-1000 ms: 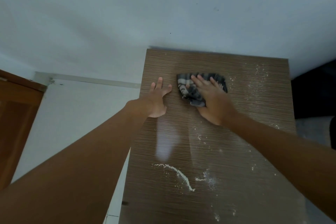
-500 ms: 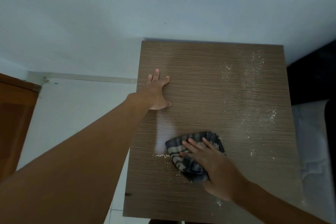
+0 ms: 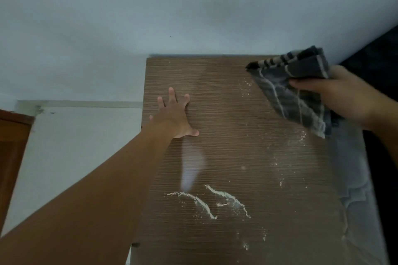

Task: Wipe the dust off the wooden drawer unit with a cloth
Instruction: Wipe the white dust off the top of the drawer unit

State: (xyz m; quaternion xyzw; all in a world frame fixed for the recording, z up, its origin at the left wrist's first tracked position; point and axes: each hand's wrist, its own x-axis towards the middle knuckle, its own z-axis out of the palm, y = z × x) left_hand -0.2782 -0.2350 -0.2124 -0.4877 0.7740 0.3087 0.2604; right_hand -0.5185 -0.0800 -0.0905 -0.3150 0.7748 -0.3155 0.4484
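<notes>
The brown wood-grain top of the drawer unit (image 3: 232, 131) fills the middle of the view, its back edge against the wall. White dust (image 3: 206, 202) lies in curved streaks near the front, with scattered specks along the right side. My left hand (image 3: 174, 117) rests flat on the top near its left edge, fingers spread. My right hand (image 3: 336, 94) holds a dark grey striped cloth (image 3: 295, 90) lifted above the back right corner, one end hanging down.
A pale blue-grey wall (image 3: 193, 11) rises behind the unit. White floor (image 3: 75, 135) and a brown wooden door edge (image 3: 10, 146) lie to the left. A grey patterned mattress edge (image 3: 357, 189) and a dark surface (image 3: 379, 54) border the right side.
My right hand has lifted the cloth from the front middle of the top and carried it up to the back right corner. Dust streaks now lie uncovered near the front. My left hand stayed put.
</notes>
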